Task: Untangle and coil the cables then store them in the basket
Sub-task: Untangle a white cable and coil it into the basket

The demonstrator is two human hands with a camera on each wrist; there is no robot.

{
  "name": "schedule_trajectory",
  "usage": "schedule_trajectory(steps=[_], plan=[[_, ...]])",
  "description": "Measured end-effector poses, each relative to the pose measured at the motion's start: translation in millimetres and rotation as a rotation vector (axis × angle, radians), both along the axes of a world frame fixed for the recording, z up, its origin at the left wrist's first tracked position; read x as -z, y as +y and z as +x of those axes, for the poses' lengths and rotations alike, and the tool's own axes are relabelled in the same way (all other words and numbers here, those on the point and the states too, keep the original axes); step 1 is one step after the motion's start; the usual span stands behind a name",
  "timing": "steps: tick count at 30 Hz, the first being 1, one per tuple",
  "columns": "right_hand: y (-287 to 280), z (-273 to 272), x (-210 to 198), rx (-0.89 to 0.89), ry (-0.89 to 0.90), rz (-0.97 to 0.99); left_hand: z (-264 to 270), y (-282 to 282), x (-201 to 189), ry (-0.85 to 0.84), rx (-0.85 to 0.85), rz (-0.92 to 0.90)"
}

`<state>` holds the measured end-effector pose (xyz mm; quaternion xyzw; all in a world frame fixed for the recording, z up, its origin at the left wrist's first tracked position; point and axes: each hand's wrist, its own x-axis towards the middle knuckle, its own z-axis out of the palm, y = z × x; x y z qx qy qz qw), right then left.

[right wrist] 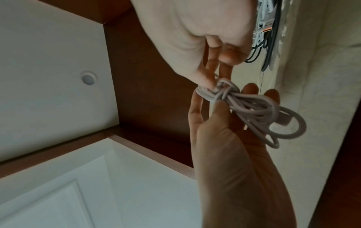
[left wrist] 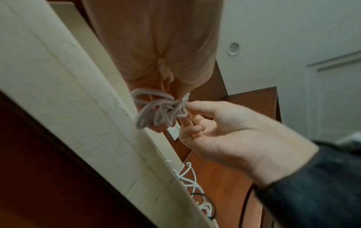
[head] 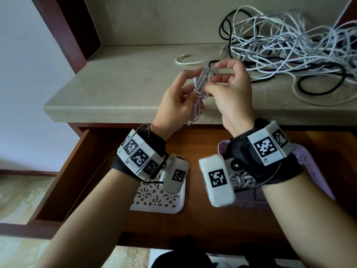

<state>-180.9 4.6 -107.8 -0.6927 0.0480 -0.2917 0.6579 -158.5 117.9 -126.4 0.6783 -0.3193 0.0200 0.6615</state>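
From the head view I see both hands raised over the front edge of the pale stone surface (head: 108,84), sharing 1 small coiled cable (head: 200,91) of pale lilac cord. My left hand (head: 174,105) cradles the bundle with its grip curled round the lower loops, while my right hand (head: 229,89) pinches the wrapped turns near the top between thumb and fingertips.

The left wrist view shows what the head view hides: the underside of the coiled cable (left wrist: 160,111), its loops fanning out below the left hand (left wrist: 156,46), and the right hand (left wrist: 224,131) coming in from the side to nip the knot. The right wrist view gives the tie itself, a few turns cinched round the middle of the coiled cable (right wrist: 248,108), with the right hand (right wrist: 195,38) above and the left hand (right wrist: 224,138) below.

Only the head view shows the containers. A lilac basket (head: 316,176) sits in the open wooden drawer (head: 81,171) beneath my right wrist, with a pale coiled bundle (head: 241,180) partly visible in it. A white perforated basket (head: 154,202) lies to its left under my left wrist; what it holds I cannot tell.

On the surface, to the right and behind my hands, lies a tangled heap of white and black cables (head: 289,49).
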Motion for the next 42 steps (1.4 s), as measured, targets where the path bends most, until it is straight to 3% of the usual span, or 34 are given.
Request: schedule_trajectory(steps=[3,6,10,17,27,32,35,38,42], plan=[[1,1,-5,0.042,-0.058,-0.06,0,1,-5,0.116,0.051,-0.108],[5,-1,-7,0.098,-0.152,-0.248,2,4,-8,0.292,0.035,-0.214],[6,-3,-4,0.056,-0.12,-0.373,6,7,-5,0.309,0.057,-0.25],[2,0,-5,-0.069,0.043,-0.215,9,8,1,0.279,0.147,-0.256],[1,5,-2,0.016,0.123,-0.196,6,5,4,0.227,0.09,-0.135],[-9,2,-5,-0.332,0.179,0.081,9,7,0,0.316,0.115,-0.216],[-8,1,-4,-0.453,0.142,0.121,8,7,-2,0.329,0.138,-0.243],[-5,2,-2,-0.334,0.142,0.088,6,8,-3,0.254,0.13,-0.139],[-1,7,8,-0.103,0.112,-0.168,6,8,0,0.227,0.138,-0.064]])
